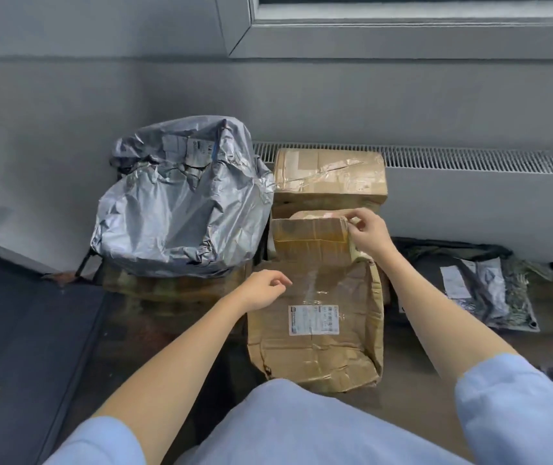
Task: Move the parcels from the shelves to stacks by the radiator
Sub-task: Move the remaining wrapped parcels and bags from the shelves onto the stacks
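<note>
A crumpled brown cardboard parcel with a white label (315, 317) lies on the floor in front of me. Behind it stands a smaller taped brown parcel (312, 241), and behind that a taped carton (329, 176) against the radiator (469, 169). My right hand (367, 234) touches the top right corner of the smaller parcel, fingers bent at its edge. Above the left edge of the labelled parcel hovers my left hand (265, 292), loosely curled and holding nothing. A big silver plastic-wrapped parcel (181, 206) sits on a camouflage-patterned bundle (174, 286) to the left.
Dark bagged parcels (480, 286) lie on the floor to the right, below the radiator. A dark mat (26, 330) covers the floor at the left. The grey wall and a window sill (402, 41) are behind the stacks.
</note>
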Demonstrator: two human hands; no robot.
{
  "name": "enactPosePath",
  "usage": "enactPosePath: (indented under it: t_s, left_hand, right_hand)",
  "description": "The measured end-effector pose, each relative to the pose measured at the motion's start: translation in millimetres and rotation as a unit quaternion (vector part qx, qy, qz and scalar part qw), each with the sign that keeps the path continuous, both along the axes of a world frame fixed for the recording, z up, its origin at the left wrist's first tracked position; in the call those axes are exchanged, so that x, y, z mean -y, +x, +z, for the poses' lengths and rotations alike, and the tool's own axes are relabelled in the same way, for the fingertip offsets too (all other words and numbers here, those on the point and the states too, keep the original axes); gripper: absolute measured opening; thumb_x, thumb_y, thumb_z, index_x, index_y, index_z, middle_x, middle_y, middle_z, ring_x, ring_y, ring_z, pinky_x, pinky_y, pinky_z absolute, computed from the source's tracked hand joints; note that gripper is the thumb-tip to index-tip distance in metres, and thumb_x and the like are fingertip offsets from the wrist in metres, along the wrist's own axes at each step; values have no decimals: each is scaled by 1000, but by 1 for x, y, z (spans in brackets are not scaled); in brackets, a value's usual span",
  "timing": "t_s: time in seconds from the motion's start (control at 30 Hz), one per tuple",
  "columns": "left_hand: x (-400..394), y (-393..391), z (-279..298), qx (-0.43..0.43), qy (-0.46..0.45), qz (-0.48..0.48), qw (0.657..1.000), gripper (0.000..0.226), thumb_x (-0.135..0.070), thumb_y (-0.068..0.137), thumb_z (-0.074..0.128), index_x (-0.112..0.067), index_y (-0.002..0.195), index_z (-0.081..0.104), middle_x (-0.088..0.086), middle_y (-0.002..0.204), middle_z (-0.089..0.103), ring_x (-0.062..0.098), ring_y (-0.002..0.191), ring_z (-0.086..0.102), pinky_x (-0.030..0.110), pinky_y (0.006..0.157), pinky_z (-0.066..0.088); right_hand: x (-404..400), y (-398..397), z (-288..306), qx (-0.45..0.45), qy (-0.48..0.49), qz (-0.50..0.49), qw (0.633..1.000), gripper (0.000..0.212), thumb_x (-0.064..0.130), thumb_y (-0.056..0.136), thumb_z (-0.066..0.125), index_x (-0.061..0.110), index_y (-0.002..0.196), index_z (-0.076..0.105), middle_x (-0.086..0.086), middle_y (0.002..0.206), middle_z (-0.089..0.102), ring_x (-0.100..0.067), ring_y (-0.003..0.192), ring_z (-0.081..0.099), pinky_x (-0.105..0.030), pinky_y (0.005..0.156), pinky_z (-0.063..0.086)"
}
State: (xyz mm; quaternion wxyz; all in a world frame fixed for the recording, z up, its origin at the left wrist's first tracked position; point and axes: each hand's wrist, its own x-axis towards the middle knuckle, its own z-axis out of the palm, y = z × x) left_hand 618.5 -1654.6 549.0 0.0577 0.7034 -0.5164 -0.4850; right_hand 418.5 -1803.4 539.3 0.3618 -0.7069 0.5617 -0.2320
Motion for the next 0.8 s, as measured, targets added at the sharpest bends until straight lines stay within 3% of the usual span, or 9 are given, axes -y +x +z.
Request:
enactPosePath:
  t_s: [0.13, 0.23, 0.37, 0.47, 0.57, 0.67, 0.73, 0.8]
  left_hand:
    - [-4, 6, 1, 18, 22, 26, 999, 28, -24, 95, 44, -25, 119, 59, 4, 126, 58, 17, 115, 54, 28, 91, 44]
    - [-7, 15, 3, 24, 19, 61, 998, 28, -23, 96, 45, -24, 120, 59, 4, 128, 57, 17, 119, 52, 29, 95, 42]
    - [-16, 21, -3, 22, 32, 102, 994, 27, -22, 96, 45, -21, 118, 60, 6, 126, 58, 19, 116, 54, 32, 98, 43]
    - [-23, 21, -11, 21, 50, 109, 993, 27, -22, 96, 45, -20, 118, 61, 8, 125, 58, 21, 116, 55, 32, 99, 43]
    - [-27, 21, -16, 16, 59, 111, 992, 29, -21, 96, 44, -19, 120, 60, 7, 127, 58, 20, 116, 54, 29, 96, 42]
    - [-35, 24, -18, 16, 71, 123, 990, 29, -22, 96, 44, -20, 121, 59, 5, 132, 54, 20, 116, 55, 28, 93, 43]
    - [-44, 29, -18, 21, 80, 120, 989, 30, -23, 97, 43, -19, 123, 58, 5, 132, 53, 19, 113, 56, 25, 87, 43]
    - [-58, 38, -17, 39, 94, 100, 990, 32, -22, 97, 42, -18, 125, 57, 6, 131, 54, 20, 114, 56, 25, 86, 42]
  right_hand:
    - [29, 17, -20, 42, 136, -23, 990, 20, 14, 92, 47, 18, 106, 60, -6, 110, 61, -23, 90, 59, -41, 78, 53]
    - [47, 24, -38, 106, 225, -126, 960, 35, 6, 94, 36, 13, 125, 52, -11, 129, 55, -25, 113, 55, -36, 94, 48]
    - [44, 30, -57, 104, 273, -152, 944, 49, 30, 100, 37, 12, 145, 29, -8, 147, 37, -25, 132, 39, -34, 104, 36]
    - [30, 35, -68, 77, 243, -166, 953, 56, 27, 98, 43, 12, 148, 20, -9, 154, 25, -28, 138, 33, -39, 110, 31]
    - [9, 42, -65, 24, 152, -173, 973, 51, 12, 96, 40, 10, 144, 27, -11, 150, 27, -28, 132, 37, -40, 108, 34]
    - [-26, 54, -60, 0, 42, -69, 997, 31, 6, 90, 44, 7, 121, 47, -9, 120, 50, -25, 111, 50, -36, 90, 45]
    - [-52, 62, -59, -14, 5, 21, 1000, 18, 6, 89, 46, 8, 106, 51, -7, 102, 56, -21, 95, 53, -31, 76, 45]
    - [-77, 71, -59, -62, -30, 126, 990, 13, 7, 88, 46, 8, 99, 53, -6, 97, 58, -20, 90, 52, -31, 70, 42]
